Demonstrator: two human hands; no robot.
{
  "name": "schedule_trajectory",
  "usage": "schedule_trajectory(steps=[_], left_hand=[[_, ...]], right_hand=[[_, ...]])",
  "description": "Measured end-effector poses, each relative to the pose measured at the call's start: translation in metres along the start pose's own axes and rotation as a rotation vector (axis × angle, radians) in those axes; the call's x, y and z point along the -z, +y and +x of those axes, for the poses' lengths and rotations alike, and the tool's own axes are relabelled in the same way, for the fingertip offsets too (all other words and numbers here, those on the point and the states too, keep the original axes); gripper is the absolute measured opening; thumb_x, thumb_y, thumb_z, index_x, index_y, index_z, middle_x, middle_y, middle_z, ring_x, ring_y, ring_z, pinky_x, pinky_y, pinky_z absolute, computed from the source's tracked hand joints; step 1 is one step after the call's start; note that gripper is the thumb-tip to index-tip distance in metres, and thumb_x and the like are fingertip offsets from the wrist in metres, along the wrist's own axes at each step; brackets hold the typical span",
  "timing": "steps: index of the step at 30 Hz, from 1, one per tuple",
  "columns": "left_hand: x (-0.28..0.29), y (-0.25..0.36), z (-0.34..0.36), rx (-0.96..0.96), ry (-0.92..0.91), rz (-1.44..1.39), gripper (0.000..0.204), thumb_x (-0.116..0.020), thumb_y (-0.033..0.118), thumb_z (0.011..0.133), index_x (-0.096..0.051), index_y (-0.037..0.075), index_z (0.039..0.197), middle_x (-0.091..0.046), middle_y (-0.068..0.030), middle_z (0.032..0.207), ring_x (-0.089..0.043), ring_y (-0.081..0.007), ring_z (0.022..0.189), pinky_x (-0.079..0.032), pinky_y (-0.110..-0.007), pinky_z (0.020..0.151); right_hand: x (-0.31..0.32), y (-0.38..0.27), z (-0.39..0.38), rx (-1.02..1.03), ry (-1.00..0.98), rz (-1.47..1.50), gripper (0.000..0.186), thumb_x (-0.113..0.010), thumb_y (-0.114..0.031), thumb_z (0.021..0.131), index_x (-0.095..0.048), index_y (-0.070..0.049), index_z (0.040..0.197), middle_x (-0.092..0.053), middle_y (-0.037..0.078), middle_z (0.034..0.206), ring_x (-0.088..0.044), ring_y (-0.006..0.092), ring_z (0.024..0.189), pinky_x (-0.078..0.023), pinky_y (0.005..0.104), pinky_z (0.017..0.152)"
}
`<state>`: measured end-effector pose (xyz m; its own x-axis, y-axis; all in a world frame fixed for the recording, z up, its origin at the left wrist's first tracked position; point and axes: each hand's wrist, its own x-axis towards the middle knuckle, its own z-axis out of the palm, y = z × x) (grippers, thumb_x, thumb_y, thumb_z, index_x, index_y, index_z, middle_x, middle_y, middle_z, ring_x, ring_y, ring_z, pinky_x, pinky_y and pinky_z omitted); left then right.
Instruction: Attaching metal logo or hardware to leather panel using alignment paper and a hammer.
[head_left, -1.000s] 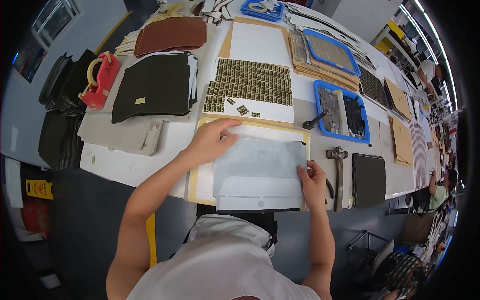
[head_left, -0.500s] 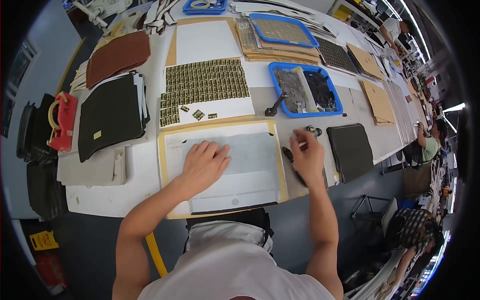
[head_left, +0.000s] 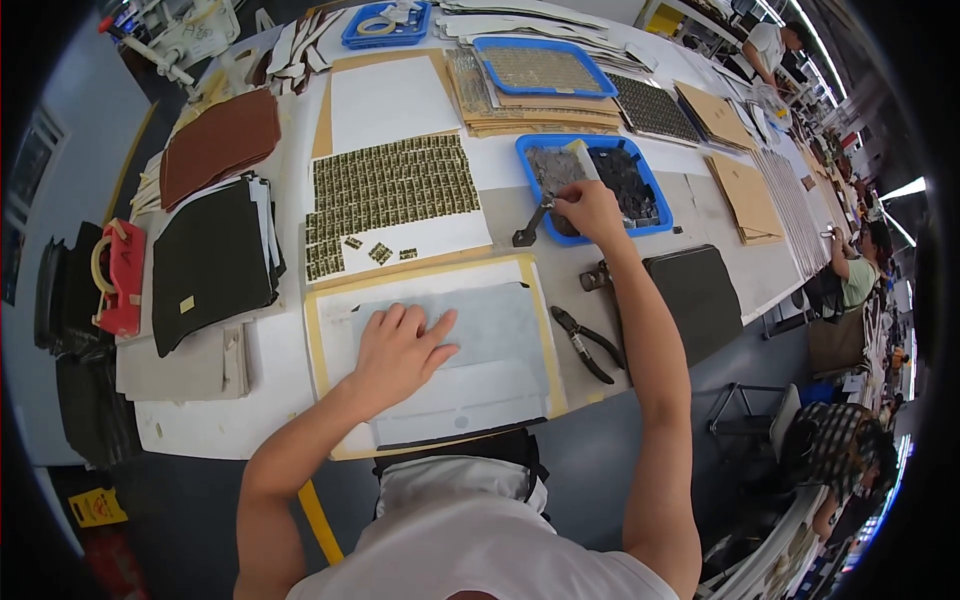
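My left hand lies with spread fingers on a pale bluish sheet. This sheet rests on a white board edged with yellow tape and has a black strip along its near edge. My right hand reaches to the near left side of a blue tray. Its fingers are pinched around the upper end of a dark tool with a small flat head, which leans at the tray's rim. Dark grey and black pieces fill the two halves of the tray.
Pliers and a hammer-like metal head lie beneath my right forearm, beside black sheets. Rows of small patterned pieces lie beyond the board. A red tape dispenser and dark sheets stand left. Other people work at right.
My right hand has moved from above the pliers, away from me, to the tool at the blue tray. The left hand stays on the sheet, fingers spread wider. The view has shifted slightly.
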<state>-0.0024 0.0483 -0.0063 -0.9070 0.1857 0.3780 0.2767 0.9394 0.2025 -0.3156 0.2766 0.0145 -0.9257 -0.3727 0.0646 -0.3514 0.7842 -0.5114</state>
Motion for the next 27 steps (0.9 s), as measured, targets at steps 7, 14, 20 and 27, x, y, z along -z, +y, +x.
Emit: schedule_trajectory(steps=[7, 14, 20, 27], left_hand=[[-0.003, -0.003, -0.002, 0.05, 0.039, -0.046, 0.044, -0.073, 0.038, 0.09, -0.069, 0.015, 0.127, -0.05, -0.002, 0.088, -0.049, -0.0213, 0.087, -0.04, -0.037, 0.072], [-0.004, -0.001, 0.002, 0.115, -0.026, -0.149, 0.048, -0.075, 0.036, 0.089, -0.069, 0.014, 0.132, -0.051, -0.0018, 0.09, -0.049, -0.0217, 0.086, -0.041, -0.037, 0.077], [-0.002, 0.0, -0.004, 0.084, 0.001, -0.084, 0.05, -0.075, 0.038, 0.09, -0.067, 0.018, 0.135, -0.049, -0.0014, 0.089, -0.047, -0.0213, 0.086, -0.039, -0.037, 0.077], [-0.003, 0.001, -0.003, 0.085, -0.008, -0.069, 0.048, -0.075, 0.04, 0.089, -0.069, 0.021, 0.133, -0.049, -0.0013, 0.088, -0.047, -0.0212, 0.085, -0.039, -0.037, 0.075]], right_hand=[[-0.004, -0.019, 0.012, -0.132, -0.019, -0.131, 0.028, -0.082, -0.025, 0.071, -0.081, -0.01, 0.094, -0.077, 0.018, 0.095, -0.074, 0.0344, 0.092, -0.058, 0.0427, 0.085], [0.01, 0.008, 0.03, -0.283, -0.153, 0.063, 0.024, -0.08, -0.017, 0.066, -0.077, 0.0, 0.083, -0.074, 0.016, 0.079, -0.073, 0.0255, 0.067, -0.059, 0.0368, 0.066], [0.022, 0.019, 0.012, -0.291, -0.159, 0.587, 0.018, -0.074, -0.002, 0.082, -0.072, 0.001, 0.099, -0.067, 0.005, 0.076, -0.061, 0.011, 0.06, -0.051, 0.025, 0.056], [0.038, 0.023, -0.02, -0.258, -0.113, 0.674, 0.036, -0.063, 0.002, 0.091, -0.067, -0.002, 0.127, -0.071, 0.006, 0.086, -0.068, 0.013, 0.068, -0.054, 0.0246, 0.061]])
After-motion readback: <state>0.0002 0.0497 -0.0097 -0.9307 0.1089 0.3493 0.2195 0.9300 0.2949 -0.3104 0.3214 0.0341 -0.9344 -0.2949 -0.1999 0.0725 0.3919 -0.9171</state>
